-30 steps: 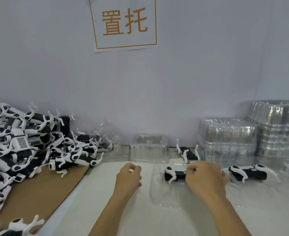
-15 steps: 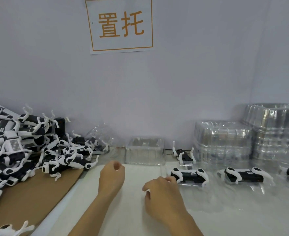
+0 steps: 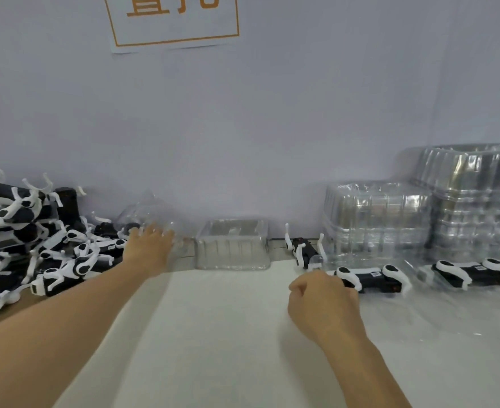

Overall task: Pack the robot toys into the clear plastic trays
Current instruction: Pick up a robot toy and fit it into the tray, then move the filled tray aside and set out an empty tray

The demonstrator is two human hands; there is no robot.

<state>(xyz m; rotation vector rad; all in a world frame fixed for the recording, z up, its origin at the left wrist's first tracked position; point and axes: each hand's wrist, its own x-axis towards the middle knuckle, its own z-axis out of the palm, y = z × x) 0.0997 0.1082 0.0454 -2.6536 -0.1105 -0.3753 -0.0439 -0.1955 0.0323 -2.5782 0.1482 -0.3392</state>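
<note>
**benchwatcher:** Robot toys are mostly in the heap on the left of the counter. The left hand is out by that heap's right edge, fingers spread and blurry, holding nothing I can make out. The right hand is loosely curled, grip empty, just beside a toy already sitting in a clear tray. Another packed one is further right.

**trayguy:** How do they handle, you reckon?

**benchwatcher:** Light hard plastic, I'd guess. Those thin white legs stick out everywhere and look snaggy and snappable, so I'd take one by the black body, not a leg. The tray stacks look thin and flexy, probably slippery too, so hold one by the rim.
</note>
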